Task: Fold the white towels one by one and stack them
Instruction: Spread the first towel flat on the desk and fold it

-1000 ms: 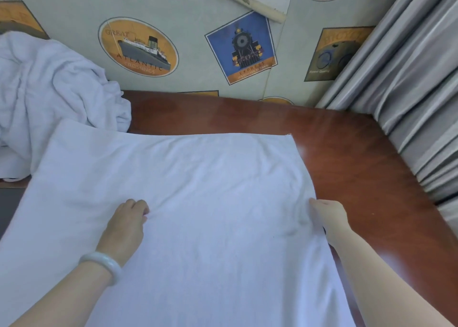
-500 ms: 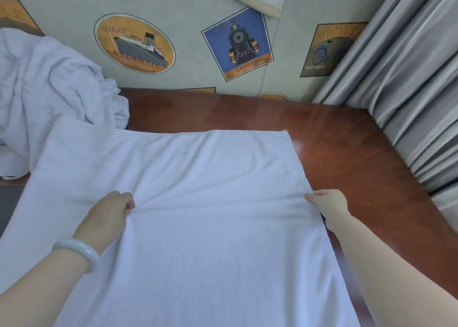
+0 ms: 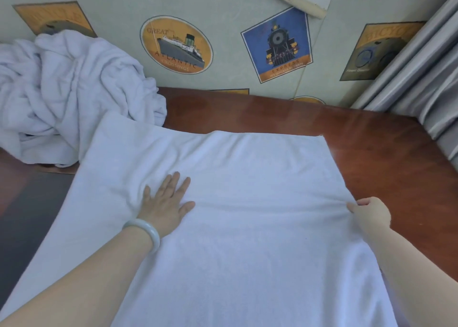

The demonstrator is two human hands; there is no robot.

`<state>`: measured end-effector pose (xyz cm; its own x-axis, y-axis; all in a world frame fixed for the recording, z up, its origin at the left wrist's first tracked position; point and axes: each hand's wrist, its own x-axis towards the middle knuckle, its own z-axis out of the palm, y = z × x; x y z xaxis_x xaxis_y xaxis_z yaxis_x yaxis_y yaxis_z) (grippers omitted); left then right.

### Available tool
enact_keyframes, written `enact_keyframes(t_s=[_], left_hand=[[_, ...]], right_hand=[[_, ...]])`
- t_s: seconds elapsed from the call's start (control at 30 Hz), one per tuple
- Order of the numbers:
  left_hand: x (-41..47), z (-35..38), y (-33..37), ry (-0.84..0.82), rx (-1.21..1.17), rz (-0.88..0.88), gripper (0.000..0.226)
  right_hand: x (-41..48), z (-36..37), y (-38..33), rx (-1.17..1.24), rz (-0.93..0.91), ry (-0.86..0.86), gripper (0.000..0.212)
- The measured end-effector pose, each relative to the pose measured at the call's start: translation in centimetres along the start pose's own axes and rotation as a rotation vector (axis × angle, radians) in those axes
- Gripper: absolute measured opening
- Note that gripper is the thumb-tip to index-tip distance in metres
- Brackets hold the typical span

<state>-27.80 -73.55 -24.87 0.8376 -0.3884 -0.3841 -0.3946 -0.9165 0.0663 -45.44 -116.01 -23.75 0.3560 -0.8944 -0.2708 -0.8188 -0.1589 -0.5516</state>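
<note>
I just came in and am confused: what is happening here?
A person is handling a white towel spread flat on a wooden table. The left hand presses flat on it, while the right hand pinches its right edge. It is not yet folded. A crumpled heap of white towels lies at the far left.

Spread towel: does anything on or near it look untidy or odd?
No damage. The spread towel has a wrinkle ridge between the left hand and right hand; a crumpled heap of towels lies by its far left corner.

matt terry-cloth towel (image 3: 247, 202), glossy wooden table (image 3: 371, 158)
</note>
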Motion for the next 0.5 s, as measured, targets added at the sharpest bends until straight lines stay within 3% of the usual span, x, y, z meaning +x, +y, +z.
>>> enact_keyframes(t_s=[0.07,0.1,0.17,0.27,0.33,0.43,0.5], left_hand=[[-0.2,-0.1,-1.4,0.063,-0.065,-0.084,0.068],[-0.4,-0.1,-1.6,0.126,-0.117,-0.081,0.068],[-1.3,0.4,-1.2,0.274,-0.199,0.028,0.066],[-3.4,1.9,-1.1,0.304,-0.188,0.154,0.064],[-4.2,2.6,-3.2,0.262,-0.107,0.135,0.081],[-4.4,2.5,-8.9,0.288,-0.083,0.009,0.09],[-4.4,1.8,-12.2,0.272,-0.104,-0.103,0.082]], right_hand=[[-1.4,0.4,-0.8,-0.118,-0.01,0.12,0.03],[-2.4,0.7,-1.2,-0.205,-0.102,0.218,0.034],[-5.8,3.0,-2.8,-0.282,-0.482,0.322,0.043],[-12.0,8.6,-5.3,-0.392,-1.015,0.044,0.056],[-13.9,11.5,-5.7,-0.542,-1.071,-0.159,0.06],[-13.1,12.4,-5.1,-0.573,-1.023,-0.176,0.062],[-12.9,12.4,-4.9,-0.609,-1.014,-0.182,0.065]])
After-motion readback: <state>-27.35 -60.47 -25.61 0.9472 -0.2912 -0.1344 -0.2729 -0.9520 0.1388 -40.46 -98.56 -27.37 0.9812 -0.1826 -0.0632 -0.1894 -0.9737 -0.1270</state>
